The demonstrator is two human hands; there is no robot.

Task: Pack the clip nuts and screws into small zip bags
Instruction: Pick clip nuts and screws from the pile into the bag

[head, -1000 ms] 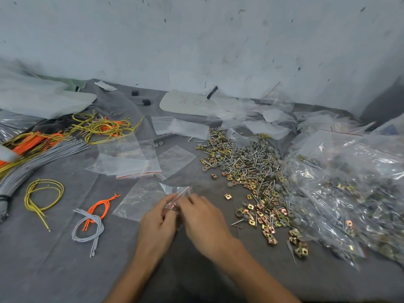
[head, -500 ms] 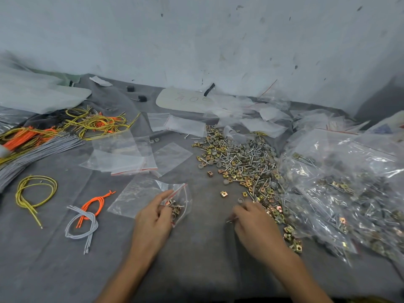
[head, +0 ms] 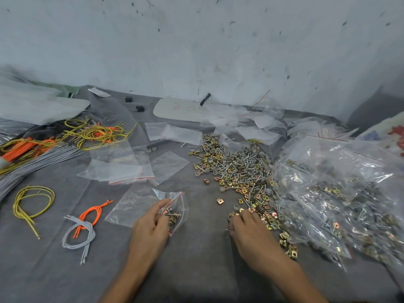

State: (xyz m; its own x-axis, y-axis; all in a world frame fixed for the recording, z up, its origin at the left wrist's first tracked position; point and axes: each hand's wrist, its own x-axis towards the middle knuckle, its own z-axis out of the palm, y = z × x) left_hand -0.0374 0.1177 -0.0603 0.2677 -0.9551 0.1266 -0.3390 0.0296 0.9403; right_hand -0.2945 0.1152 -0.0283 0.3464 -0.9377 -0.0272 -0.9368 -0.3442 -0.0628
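Packing partway: left hand (head: 150,228) pinches a part-filled small zip bag (head: 177,212) on the cloth, right hand (head: 247,228) curls over loose clip nuts and screws (head: 236,169), hold unclear; filled bags (head: 338,193) rightward, much unpacked.

Left hand (head: 150,231) holds zip bag (head: 175,212) (hardware inside); right hand (head: 249,231) picks at pile (head: 238,169).

Single view, head-worn and wide-angle. Looks forward and down from above the near edge of the grey-clothed table (head: 196,270), toward the pale wall (head: 196,51) on the far side. Sits close: takes in both forearms (head: 131,276) at the bottom edge, left hand (head: 150,230) with its zip bag (head: 181,206) left of centre, right hand (head: 249,232) right of centre. Bows the table's far edge.
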